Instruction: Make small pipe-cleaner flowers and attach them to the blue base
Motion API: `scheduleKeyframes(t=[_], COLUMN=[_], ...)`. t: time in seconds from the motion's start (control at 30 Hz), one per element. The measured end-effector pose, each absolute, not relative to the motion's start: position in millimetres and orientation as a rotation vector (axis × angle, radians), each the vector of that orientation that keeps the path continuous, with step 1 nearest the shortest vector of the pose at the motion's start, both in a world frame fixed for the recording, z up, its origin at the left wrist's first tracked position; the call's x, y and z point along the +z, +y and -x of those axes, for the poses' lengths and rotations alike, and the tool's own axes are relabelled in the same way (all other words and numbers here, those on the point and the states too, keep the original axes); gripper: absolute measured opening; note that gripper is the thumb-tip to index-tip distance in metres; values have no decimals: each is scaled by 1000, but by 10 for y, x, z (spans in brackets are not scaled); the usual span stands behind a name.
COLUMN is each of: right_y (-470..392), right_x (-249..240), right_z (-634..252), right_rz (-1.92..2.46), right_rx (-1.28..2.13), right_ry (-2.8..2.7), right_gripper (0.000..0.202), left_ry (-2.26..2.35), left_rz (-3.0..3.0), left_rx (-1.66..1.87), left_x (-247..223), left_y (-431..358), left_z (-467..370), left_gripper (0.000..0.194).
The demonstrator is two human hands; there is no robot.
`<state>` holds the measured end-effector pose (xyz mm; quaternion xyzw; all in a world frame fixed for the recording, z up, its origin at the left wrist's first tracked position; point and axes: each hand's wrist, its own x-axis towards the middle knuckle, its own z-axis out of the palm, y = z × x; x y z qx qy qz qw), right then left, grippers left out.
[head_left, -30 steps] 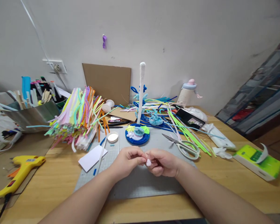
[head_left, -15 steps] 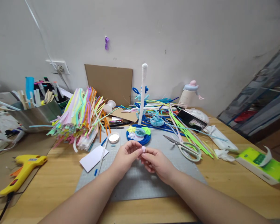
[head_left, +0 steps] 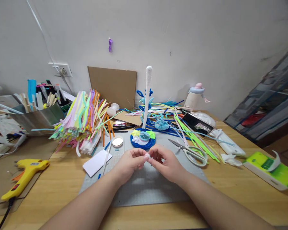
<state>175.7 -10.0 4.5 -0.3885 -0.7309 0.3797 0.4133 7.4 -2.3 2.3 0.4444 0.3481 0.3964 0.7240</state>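
**Inspector A:** While both hands meet over the grey cutting mat (head_left: 144, 188) near the front edge of the table (head_left: 62, 188), record the grip. The left hand (head_left: 128, 163) and right hand (head_left: 166, 164) are together, fingertips pinched on one small pale pink piece (head_left: 147, 156) held between them, just above the mat. What it is made of is too small to tell.

**Inspector B:** Noted. First risk, in my judgement: the piece is tiny and held by fingertips only. A slip would drop it onto the mat, and it could roll toward the blue round base (head_left: 143, 140) just behind the hands.

**Inspector A:** That base carries a tall white post (head_left: 147, 95) standing upright. A forward jolt of either hand could knock it over; it looks top-heavy.

**Inspector B:** Second risk: the scissors (head_left: 190, 151) lie on the mat's right side, near the right hand, blades pointing toward the middle. A sideways sweep of the wrist could catch them.

**Inspector A:** Also the heap of coloured pipe cleaners (head_left: 83, 119) at the mat's rear left corner overhangs the white card (head_left: 94, 162); loose ends could snag a sleeveless forearm and drag strands across the work.

**Inspector B:** The yellow glue gun (head_left: 24, 175) sits well apart, by the table's left edge. Whether it is hot cannot be told.
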Motion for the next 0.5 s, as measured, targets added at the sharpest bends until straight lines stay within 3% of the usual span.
scheduleKeyframes(t=[0.5], right_y=[-104], right_x=[5], right_z=[-1739], right_rz=[954], right_rx=[936], right_ry=[-1929], right_gripper=[9], left_ry=[715], left_rz=[-871], left_rx=[787], left_x=[0], left_y=[-39], left_z=[-90], left_gripper=[26])
